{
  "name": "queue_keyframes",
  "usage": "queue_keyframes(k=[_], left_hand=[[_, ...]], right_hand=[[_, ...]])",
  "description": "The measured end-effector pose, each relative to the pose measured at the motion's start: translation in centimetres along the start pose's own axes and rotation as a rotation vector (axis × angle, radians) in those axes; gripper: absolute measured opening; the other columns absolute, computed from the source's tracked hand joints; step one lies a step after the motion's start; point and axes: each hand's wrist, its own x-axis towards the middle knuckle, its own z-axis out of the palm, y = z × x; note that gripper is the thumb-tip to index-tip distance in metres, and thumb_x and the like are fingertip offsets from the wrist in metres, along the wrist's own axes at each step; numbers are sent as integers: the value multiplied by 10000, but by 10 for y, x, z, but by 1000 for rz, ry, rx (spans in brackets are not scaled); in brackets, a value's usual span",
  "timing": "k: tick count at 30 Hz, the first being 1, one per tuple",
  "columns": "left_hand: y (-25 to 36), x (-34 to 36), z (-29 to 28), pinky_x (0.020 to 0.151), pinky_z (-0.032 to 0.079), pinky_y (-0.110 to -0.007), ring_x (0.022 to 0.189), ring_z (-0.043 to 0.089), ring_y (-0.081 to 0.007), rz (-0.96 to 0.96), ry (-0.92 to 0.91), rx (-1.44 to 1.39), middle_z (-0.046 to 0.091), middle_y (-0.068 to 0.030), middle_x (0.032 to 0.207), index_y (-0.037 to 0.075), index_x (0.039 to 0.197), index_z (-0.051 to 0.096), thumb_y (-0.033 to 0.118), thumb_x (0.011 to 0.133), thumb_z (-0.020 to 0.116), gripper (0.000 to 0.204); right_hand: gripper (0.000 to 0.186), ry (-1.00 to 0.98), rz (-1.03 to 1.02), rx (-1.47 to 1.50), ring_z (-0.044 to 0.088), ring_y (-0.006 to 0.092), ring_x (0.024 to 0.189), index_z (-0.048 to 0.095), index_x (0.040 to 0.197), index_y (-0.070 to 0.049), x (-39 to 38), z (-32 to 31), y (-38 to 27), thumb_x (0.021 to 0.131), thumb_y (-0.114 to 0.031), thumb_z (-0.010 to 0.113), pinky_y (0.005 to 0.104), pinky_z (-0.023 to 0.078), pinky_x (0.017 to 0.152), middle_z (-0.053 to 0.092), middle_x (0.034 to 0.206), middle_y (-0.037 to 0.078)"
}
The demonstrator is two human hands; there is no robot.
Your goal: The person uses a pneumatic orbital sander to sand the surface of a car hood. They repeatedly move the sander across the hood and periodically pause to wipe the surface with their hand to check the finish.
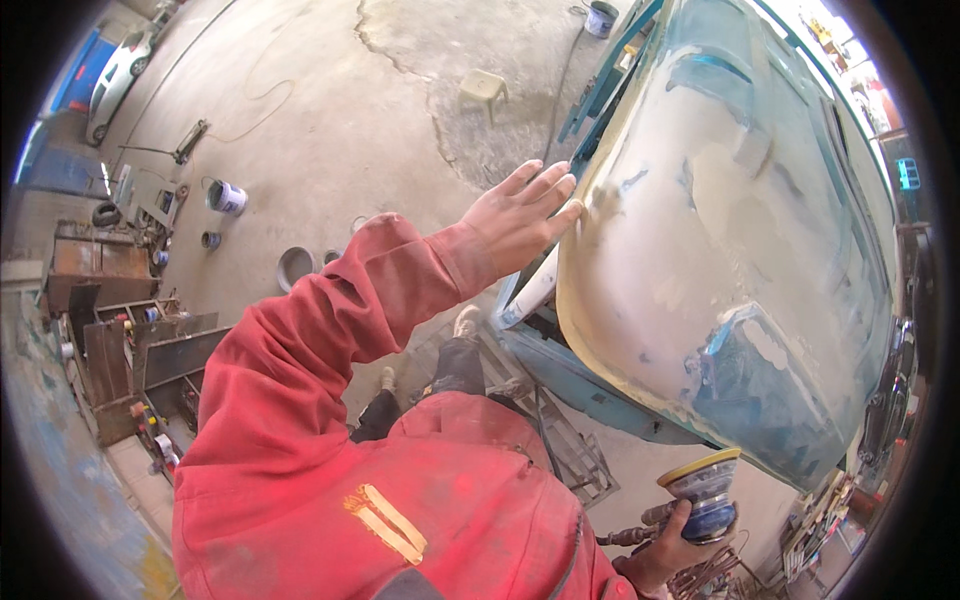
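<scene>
My left hand (522,218) lies with its fingers stretched out, its fingertips at the left edge of a large vehicle body panel (660,250). That panel has blue paint, with broad pale patches of filler or primer over much of it. Low on the right, my right hand (670,548) grips a round sander (704,490) by its blue-grey body. The sander's yellow-rimmed pad faces up and stands apart from the panel. A hose fitting (630,536) runs from the tool toward the left.
A metal stand (575,440) is by my feet. On the concrete floor are a beige stool (484,90), a white bucket (227,197) and a grey basin (295,268). Metal shelves and scrap (130,340) are at the left; a car (120,85) is parked far left.
</scene>
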Motion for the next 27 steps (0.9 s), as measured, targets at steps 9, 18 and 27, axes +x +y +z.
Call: queue_keyframes(k=[9, 18, 27], left_hand=[[-40, 49, 29, 1210, 352, -471, 1446, 440, -299, 112, 34, -106, 569, -109, 1405, 128, 1393, 609, 82, 886, 629, 509], [-26, 12, -1, 1136, 441, -490, 1406, 500, -324, 286, -40, -391, 603, -131, 1320, 87, 1339, 655, 98, 752, 648, 587], [-57, 32, 18, 1151, 426, -480, 1392, 500, -309, 278, 16, -258, 572, -126, 1382, 219, 1353, 662, 133, 825, 621, 537]], right_hand=[[776, 83, -37, -56, 509, 329, 1308, 438, 1468, 33, -3, 46, -57, 833, -181, 830, 465, 431, 1111, 504, 1412, 186], [772, 77, 47, -51, 518, 335, 1290, 434, 1467, 29, -3, 58, -67, 850, -215, 828, 477, 435, 1103, 497, 1401, 190], [816, 87, -9, -101, 520, 331, 1277, 423, 1467, 35, -4, 71, -81, 840, -268, 849, 467, 440, 1084, 494, 1398, 190]])
